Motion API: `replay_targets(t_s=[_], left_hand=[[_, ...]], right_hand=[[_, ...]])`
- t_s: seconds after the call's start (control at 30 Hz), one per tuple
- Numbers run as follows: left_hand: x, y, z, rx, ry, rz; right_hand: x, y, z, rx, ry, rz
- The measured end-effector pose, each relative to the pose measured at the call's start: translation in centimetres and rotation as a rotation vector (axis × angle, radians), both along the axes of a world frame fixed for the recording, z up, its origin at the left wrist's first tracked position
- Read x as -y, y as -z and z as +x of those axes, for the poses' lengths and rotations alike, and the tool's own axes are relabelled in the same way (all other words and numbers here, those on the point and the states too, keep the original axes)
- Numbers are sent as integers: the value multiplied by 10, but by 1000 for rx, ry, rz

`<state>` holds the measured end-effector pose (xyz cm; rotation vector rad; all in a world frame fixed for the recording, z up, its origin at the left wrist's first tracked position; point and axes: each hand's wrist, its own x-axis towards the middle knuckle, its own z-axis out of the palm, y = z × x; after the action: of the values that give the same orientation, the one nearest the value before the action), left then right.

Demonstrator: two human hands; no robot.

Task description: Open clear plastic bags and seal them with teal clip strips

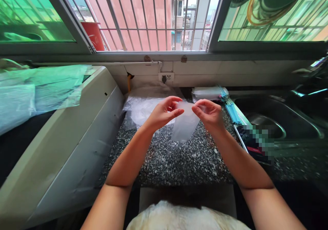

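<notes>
A small translucent plastic bag (pixel 185 125) hangs over the speckled countertop, between my two hands. My right hand (pixel 209 113) pinches its upper right edge between thumb and fingers. At the bag's upper left edge is my left hand (pixel 166 111), thumb and index finger apart with a gap between the tips. Whether those fingertips touch the film is hard to tell. Behind my left hand, a heap of clear plastic bags (pixel 139 103) lies on the counter. Farther back, beyond my right hand, rests a clear plastic packet (pixel 206 93).
Light blue strips (pixel 233 113) lie by the metal sink (pixel 302 119) on the right. A large pale appliance-like box (pixel 77 148) stands at left, with plastic sheeting (pixel 43 90) over it. A wall socket (pixel 166 77) sits below the barred window.
</notes>
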<state>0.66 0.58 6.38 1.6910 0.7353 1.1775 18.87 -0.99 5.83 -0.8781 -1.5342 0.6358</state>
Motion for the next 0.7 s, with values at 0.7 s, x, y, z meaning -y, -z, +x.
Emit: replay_targets(t_s=[0.7], left_hand=[[7,1,9,-266,-101,299]], right_hand=[[1,-11,5,167,-41,-56]])
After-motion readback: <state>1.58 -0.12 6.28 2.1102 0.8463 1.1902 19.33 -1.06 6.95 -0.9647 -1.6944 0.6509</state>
